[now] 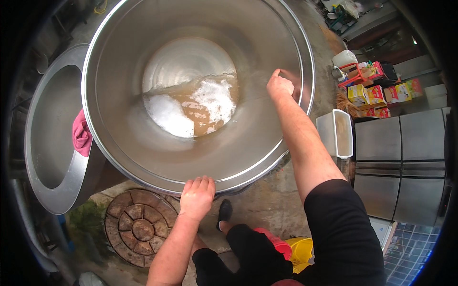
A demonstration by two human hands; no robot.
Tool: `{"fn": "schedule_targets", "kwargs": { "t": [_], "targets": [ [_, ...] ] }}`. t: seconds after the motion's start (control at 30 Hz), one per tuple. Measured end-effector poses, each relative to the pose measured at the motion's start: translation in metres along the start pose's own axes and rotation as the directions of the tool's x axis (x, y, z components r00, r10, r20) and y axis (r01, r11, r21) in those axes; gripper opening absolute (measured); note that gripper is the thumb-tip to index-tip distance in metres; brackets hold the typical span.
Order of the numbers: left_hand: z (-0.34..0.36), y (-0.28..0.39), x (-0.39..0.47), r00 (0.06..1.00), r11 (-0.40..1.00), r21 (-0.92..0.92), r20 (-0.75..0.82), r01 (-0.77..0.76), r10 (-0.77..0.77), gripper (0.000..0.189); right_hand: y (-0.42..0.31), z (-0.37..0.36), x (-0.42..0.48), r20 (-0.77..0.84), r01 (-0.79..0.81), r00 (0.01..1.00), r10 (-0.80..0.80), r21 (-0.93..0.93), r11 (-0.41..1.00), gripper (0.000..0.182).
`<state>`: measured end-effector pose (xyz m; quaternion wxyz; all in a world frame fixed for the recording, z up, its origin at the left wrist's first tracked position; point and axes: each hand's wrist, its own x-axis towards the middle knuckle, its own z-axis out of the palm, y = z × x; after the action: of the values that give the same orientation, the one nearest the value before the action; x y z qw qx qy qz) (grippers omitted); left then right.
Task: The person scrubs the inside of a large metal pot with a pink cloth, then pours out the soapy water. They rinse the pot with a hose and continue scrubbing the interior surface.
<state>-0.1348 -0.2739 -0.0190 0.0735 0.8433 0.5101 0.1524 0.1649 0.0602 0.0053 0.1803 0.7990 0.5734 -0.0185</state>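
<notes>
A large round stainless steel vat [121, 143] fills the upper middle, with brownish water [196, 114] and white foam [168, 116] on one side of its bottom. My left hand [197, 196] grips the vat's near rim, fingers over the edge. Inside the right part of the vat is my right hand [281, 85], bent close to the wall; one finger points away from me. Whether it holds or presses something is hidden. Left of the vat a pink cloth [82, 135] hangs on the rim of a second metal vessel [80, 171].
A round paved cover [143, 228] lies in the floor at lower left. Red [277, 245] and yellow buckets [300, 250] stand near my legs. To the right are a white plastic tub [343, 134], steel cabinet doors [377, 139] and several coloured boxes [375, 96].
</notes>
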Motion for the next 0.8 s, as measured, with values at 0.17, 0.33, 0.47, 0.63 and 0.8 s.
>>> {"fn": "schedule_targets", "kwargs": {
  "t": [0.17,0.33,0.47,0.63,0.8],
  "targets": [
    [-0.001,-0.001,-0.001,1.000,1.000,0.016,-0.015,-0.004,0.004,0.025,-0.007,-0.006,-0.007,0.012,-0.003,1.000,0.002,0.087,0.996,0.073],
    [0.000,0.002,0.000,1.000,1.000,0.014,-0.030,0.003,-0.003,0.026,-0.006,0.004,0.006,-0.007,-0.003,1.000,0.004,0.075,0.997,0.075],
    [-0.002,0.000,-0.003,1.000,1.000,0.026,-0.026,0.002,-0.001,0.027,-0.007,-0.006,-0.007,-0.003,0.017,1.000,-0.017,0.115,0.993,0.073],
    [0.001,0.002,-0.002,1.000,1.000,0.027,-0.019,0.006,-0.005,0.027,-0.004,0.003,0.007,-0.016,0.008,1.000,-0.007,0.112,0.994,0.073],
    [0.002,0.001,-0.004,0.999,1.000,0.007,-0.038,0.009,-0.008,0.034,-0.003,0.003,0.002,-0.027,0.032,0.999,-0.029,0.102,0.994,0.073]
  ]
}}
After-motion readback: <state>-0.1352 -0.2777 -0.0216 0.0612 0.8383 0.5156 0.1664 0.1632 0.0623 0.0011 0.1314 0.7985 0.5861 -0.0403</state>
